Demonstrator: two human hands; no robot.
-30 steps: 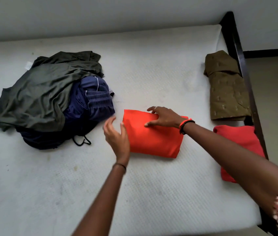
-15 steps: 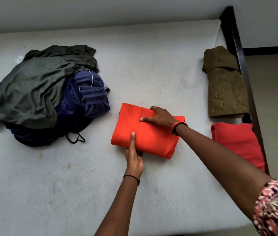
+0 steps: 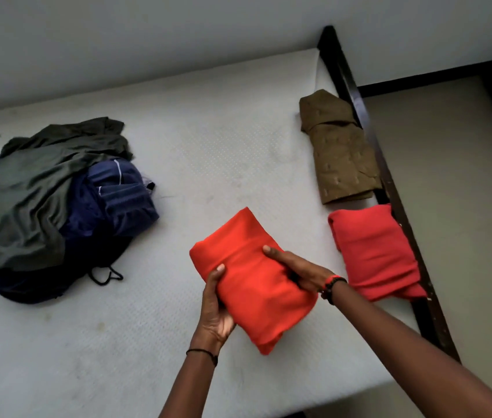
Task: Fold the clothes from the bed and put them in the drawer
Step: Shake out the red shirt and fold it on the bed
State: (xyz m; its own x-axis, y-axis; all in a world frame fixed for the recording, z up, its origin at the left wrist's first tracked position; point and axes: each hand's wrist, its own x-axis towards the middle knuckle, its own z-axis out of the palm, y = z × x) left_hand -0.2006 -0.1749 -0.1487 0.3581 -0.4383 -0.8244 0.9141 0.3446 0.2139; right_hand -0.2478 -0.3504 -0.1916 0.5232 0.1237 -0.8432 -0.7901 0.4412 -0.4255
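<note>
We hold the folded orange garment (image 3: 253, 282) in both hands over the near right part of the white mattress (image 3: 208, 140). Left hand (image 3: 214, 309) grips its near-left edge: thumb flat on top, fingers tucked underneath and out of sight. Right hand (image 3: 296, 270) grips the right edge: thumb laid across the top face, fingers curled round the side. The bundle is a thick rectangle with its long axis diagonal. The far end points up-left toward the wall (image 3: 178, 40) and the near end points down-right toward us. A rounded fold runs across the far end, and layered edges show at the near corner. The near end looks lifted off the mattress; for the far end we cannot tell. We can read no print on the orange face. Just right of it, apart, lies a folded red garment (image 3: 374, 251) against the dark bed frame (image 3: 389, 188). Beyond that is a folded olive garment (image 3: 341, 155) with small pale marks too small to read, long axis running along the frame. The unfolded pile sits well apart at left: a dark green garment (image 3: 27, 191) draped over a navy garment (image 3: 118, 200) with thin white piping, and a black drawstring (image 3: 106, 276) trailing onto the mattress. Right wrist carries red and black beaded bands (image 3: 332, 285); left wrist carries a thin black band (image 3: 202, 352).
</note>
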